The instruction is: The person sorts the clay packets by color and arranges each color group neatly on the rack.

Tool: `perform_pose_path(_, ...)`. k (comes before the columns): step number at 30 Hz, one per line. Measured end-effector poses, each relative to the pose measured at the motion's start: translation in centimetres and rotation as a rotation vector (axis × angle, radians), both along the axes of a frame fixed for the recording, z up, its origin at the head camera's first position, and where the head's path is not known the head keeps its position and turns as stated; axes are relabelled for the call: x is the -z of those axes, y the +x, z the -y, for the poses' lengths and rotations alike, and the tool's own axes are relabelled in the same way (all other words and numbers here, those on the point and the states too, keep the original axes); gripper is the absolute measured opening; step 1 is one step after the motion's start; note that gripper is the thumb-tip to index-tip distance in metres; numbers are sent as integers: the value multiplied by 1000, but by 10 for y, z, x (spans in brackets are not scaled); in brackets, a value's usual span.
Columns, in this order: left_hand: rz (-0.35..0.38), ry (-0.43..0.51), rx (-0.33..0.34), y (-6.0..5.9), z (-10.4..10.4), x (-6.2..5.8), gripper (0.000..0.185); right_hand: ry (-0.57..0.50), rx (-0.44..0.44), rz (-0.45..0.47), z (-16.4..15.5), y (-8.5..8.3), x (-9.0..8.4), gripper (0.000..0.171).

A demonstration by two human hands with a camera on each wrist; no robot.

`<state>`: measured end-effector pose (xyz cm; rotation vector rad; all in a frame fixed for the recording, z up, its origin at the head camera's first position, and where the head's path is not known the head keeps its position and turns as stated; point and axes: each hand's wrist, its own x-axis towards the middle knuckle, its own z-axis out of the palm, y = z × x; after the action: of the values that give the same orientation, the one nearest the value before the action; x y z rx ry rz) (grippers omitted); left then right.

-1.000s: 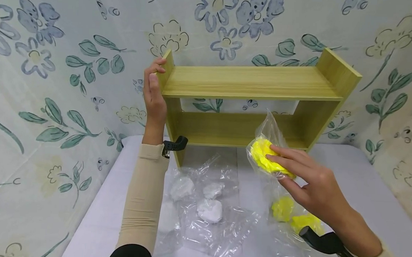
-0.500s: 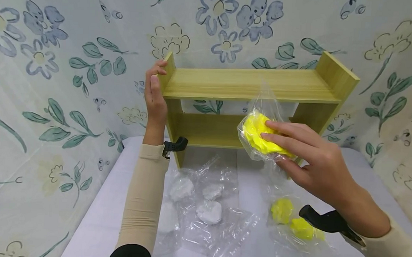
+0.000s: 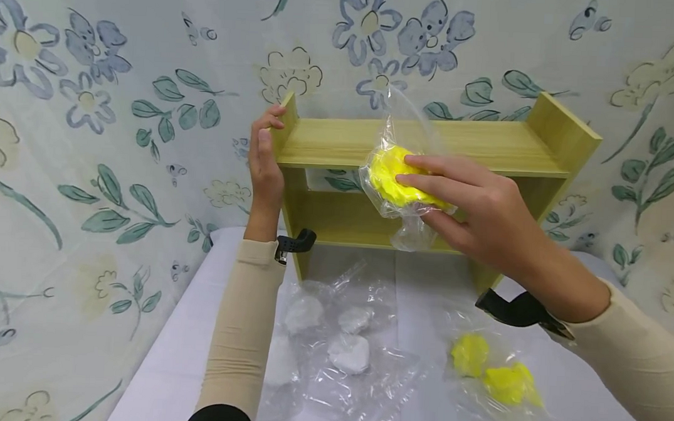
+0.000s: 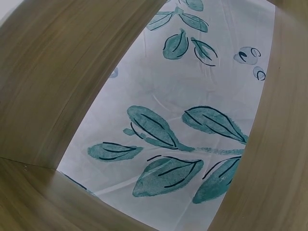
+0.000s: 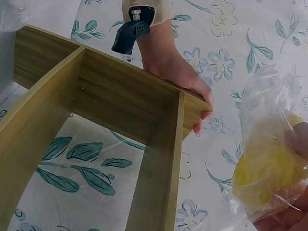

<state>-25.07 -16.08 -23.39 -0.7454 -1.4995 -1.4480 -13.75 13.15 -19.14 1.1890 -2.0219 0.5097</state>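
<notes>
My right hand (image 3: 456,197) holds a clear bag with a yellow lump (image 3: 392,178) in it, fingers over the top and thumb beneath, level with the front edge of the top board of a small wooden shelf (image 3: 487,145). In the right wrist view the bagged yellow lump (image 5: 267,168) fills the right side. My left hand (image 3: 267,163) grips the shelf's upright left end panel, fingers curled over its top edge; that hand (image 5: 185,79) also shows on the panel in the right wrist view. The left wrist view shows only shelf boards (image 4: 43,77) and floral cloth.
On the white table (image 3: 196,330) lie clear bags with white lumps (image 3: 348,352) in the middle and a bag with two yellow lumps (image 3: 499,378) at the right. Floral cloth (image 3: 92,131) walls in the back and both sides.
My right hand has lifted the bagged yellow lump up and leftward, from in front of the lower shelf to the top board's height. The left hand has stayed on the end panel.
</notes>
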Motion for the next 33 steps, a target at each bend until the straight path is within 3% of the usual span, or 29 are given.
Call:
perform_pose_path(13, 14, -1, -5, 1, 2, 0, 25, -25, -14, 59, 36, -36, -13, 40)
perform_pose_path(24, 16, -9, -30, 2, 2, 2, 29, -49, -63, 120, 62, -94, -4, 32)
perform_pose_path(33, 13, -20, -14, 1, 2, 1, 27, 17, -26, 197, 76, -121, -14, 29)
